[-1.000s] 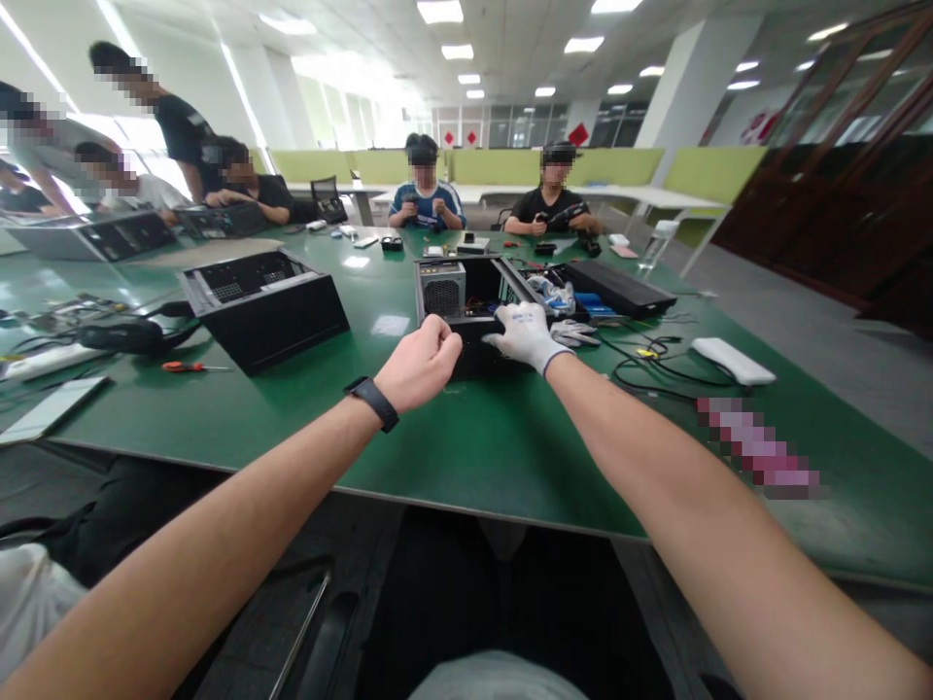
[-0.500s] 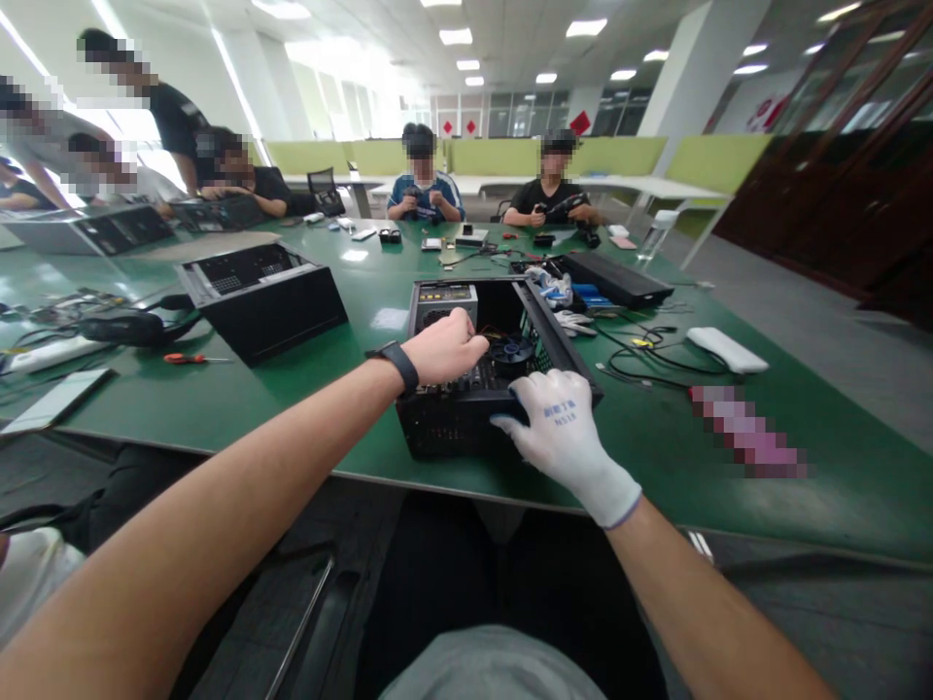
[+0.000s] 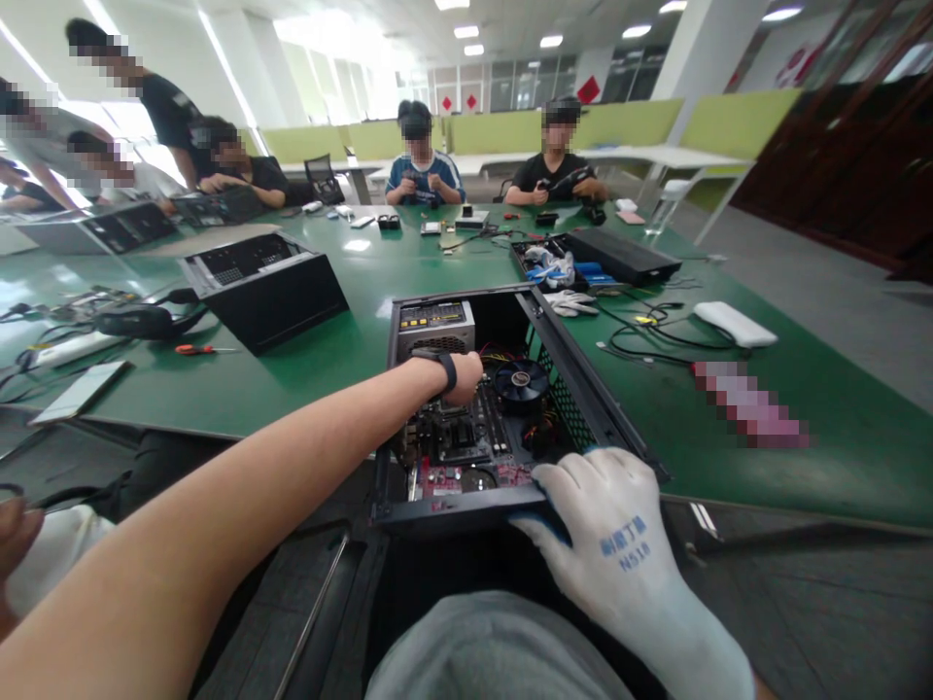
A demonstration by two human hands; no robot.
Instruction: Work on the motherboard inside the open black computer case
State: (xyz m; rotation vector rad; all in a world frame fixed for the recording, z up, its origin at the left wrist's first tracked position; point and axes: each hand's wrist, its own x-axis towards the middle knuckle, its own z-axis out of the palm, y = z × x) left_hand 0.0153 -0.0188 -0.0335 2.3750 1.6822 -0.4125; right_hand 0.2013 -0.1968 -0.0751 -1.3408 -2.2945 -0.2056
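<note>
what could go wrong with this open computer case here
The near end of the computer case seems to jut past the edge of the green table; if the gloved right hand lost its grip on the near rim, the case might tip or slide toward the person's lap.

The bare left hand is close to the fan and above the circuit board, so it could get scraped or knock a part.
</note>
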